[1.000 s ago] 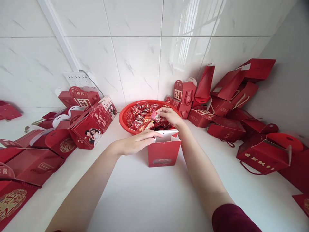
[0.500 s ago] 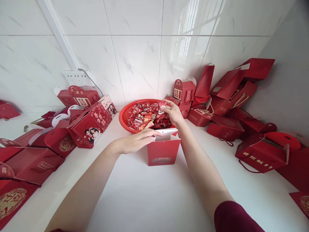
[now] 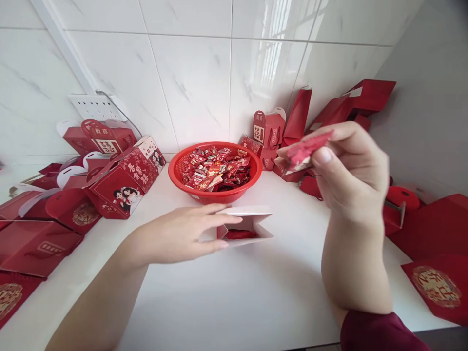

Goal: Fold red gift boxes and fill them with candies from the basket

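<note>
Raised at the right, close to the camera, my right hand (image 3: pixel 351 170) pinches a red wrapped candy (image 3: pixel 307 151) between thumb and fingers. My left hand (image 3: pixel 183 234) lies at the left side of a red paper gift box (image 3: pixel 261 229) with a white inside. Its fingers are stretched and spread, touching the rim around the open mouth. Red wrapped pieces (image 3: pixel 241 234) show down inside the box. Behind it stands a red plastic basket (image 3: pixel 215 196), heaped with wrapped candies (image 3: pixel 219 170).
Several red gift boxes (image 3: pixel 117 183) crowd the left side of the white table (image 3: pixel 234 297). More red boxes (image 3: pixel 268 131) and bags stand at the back right, partly hidden by my right hand. A wall socket strip (image 3: pixel 97 106) with a cable is at the back left.
My right hand has moved from above the basket toward the camera and right, still holding the candy. The view now looks down into the box's mouth. My left hand stays at the box.
</note>
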{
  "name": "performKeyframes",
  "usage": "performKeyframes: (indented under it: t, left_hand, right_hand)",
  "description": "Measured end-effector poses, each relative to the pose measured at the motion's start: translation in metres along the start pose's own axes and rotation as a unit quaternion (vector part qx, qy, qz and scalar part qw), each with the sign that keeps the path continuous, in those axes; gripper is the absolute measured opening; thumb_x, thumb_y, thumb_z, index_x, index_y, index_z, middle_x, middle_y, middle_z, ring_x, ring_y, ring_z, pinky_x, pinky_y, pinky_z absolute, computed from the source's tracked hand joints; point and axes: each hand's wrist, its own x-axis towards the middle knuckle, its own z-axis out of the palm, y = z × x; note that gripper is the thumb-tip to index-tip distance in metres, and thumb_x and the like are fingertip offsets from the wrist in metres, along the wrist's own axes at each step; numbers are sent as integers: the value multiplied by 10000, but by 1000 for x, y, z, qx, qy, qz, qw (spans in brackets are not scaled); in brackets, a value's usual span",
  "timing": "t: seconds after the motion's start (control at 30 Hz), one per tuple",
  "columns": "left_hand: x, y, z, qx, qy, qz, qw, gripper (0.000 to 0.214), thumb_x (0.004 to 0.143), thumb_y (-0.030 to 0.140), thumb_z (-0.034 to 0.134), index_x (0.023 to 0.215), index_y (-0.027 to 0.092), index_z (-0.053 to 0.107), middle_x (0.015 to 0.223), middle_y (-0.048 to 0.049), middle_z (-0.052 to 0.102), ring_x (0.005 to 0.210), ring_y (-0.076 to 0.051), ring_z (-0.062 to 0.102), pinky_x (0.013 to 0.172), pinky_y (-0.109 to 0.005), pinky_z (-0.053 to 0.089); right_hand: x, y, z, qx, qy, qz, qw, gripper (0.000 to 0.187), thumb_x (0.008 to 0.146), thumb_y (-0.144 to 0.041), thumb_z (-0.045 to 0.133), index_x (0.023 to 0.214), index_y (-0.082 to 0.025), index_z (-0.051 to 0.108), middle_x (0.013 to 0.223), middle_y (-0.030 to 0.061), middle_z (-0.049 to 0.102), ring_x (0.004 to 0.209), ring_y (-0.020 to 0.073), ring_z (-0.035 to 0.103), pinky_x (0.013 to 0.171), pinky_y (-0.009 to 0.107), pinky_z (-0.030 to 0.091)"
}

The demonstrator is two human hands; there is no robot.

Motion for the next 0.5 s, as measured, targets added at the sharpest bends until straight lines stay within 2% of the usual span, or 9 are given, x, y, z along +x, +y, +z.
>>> performKeyframes:
  t: [0.13,0.2,0.27,0.4,0.5]
  left_hand:
    - [-8,11,7,17,19,-17,1000,525,853,560,603,1343,387,530,1398,11,535,1218,-293,543,1024,-343,404]
    - [-6,9,7,37,26,-24,999,476,843,587,602,1240,325,600,1308,-30,577,1134,-284,581,968,-337,436]
    - [-3,7,4,43,28,-32,998,424,891,595,526,1164,287,629,1233,-44,594,1071,-258,598,931,-323,450]
    - [7,1,3,8,67,-48,997,483,1012,515,255,1103,247,646,1125,-50,616,1059,-224,590,959,-312,433]
    - [18,-6,6,-3,109,-57,992,475,1009,510,274,1061,233,655,1107,-57,624,1112,-246,561,990,-338,415]
  right_hand:
    - [-13,-22,-8,-119,18,-131,984,200,871,-234,664,993,-373,739,888,17,705,852,265,677,748,407,600]
    - [-15,-26,-12,-192,15,-147,970,243,856,-211,678,1000,-394,744,891,21,698,810,273,660,723,428,595]
    - [-15,-28,-14,-229,1,-148,962,280,846,-167,684,1015,-382,742,892,25,697,779,268,650,688,435,591]
    - [-10,-23,-7,-172,-71,-208,960,243,825,-131,701,1008,-289,718,868,24,699,759,230,662,665,395,594]
    - [-7,-15,4,-134,-150,-222,954,187,854,-115,660,1003,-225,681,874,38,699,789,203,676,688,348,586]
